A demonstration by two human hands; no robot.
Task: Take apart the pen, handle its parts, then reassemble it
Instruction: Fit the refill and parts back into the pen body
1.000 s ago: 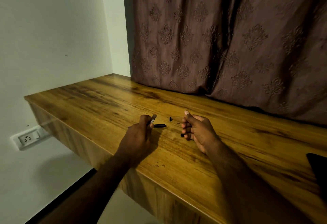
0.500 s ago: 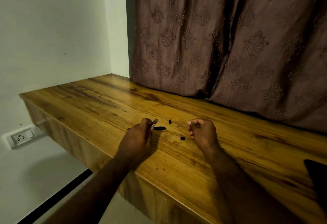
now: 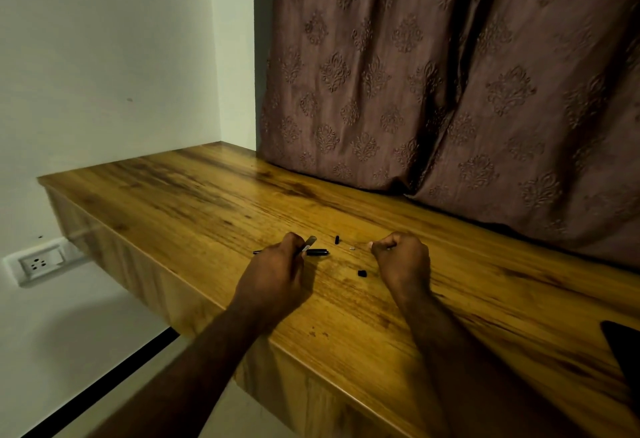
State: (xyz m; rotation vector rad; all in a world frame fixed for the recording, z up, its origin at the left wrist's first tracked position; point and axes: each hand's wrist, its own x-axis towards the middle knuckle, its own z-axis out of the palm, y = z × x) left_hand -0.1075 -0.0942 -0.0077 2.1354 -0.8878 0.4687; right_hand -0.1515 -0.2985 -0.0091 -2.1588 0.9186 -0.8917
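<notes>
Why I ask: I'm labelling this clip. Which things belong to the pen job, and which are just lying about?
Job: left hand gripping a grey pen piece; black pen section, far black bit, near black bit and pale bit on the desk; right hand, fingers curled.
Lying about: curtain; wall socket; dark object at the right edge.

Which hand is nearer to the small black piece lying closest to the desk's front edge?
Right. The right hand is just right of the small black piece; the left hand is farther to its left.
</notes>
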